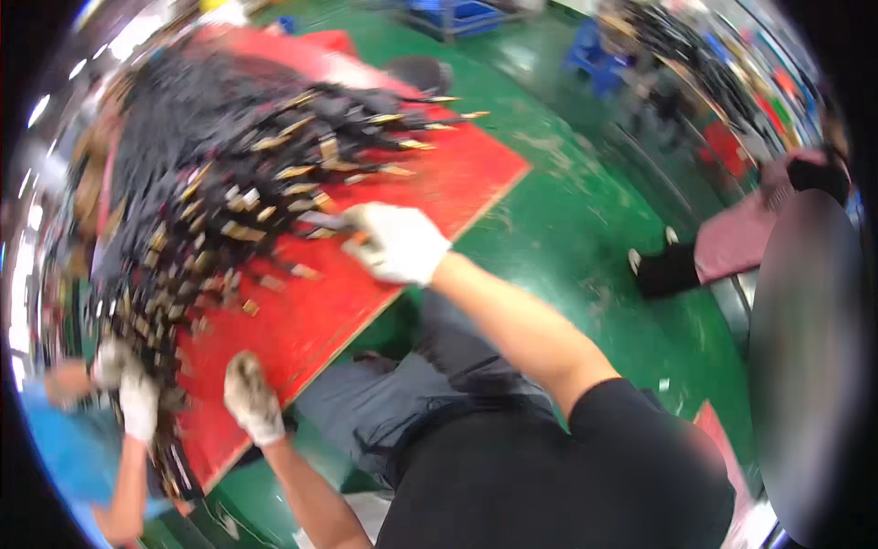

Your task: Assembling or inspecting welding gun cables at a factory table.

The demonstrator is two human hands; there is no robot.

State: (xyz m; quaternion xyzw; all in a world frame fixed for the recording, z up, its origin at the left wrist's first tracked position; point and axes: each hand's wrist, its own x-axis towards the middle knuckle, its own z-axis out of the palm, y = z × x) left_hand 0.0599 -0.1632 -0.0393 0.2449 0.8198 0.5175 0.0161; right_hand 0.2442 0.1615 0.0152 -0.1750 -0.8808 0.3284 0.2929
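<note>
A heap of long black cable-like strands (210, 119) with gold-coloured ends covers much of a red tabletop (476, 174). At the heap's right edge, my right hand (398, 242), in a white glove, is closed around a small thing with an orange part (362, 239). A grey flat piece (320, 220) sticks out by its fingertips; blur hides whether the two are one object. My left hand (251, 398), in a white glove with a dirty grey palm side, is over the table's near edge, apart from the strands. Its fingers are smeared by motion.
At the left, a co-worker in a blue top has gloved hands (137, 398) at the heap. A person in a pink top (745, 233) is at the right. Blue stools (594, 59) and a loaded workbench (713, 82) stand beyond the green floor (567, 220).
</note>
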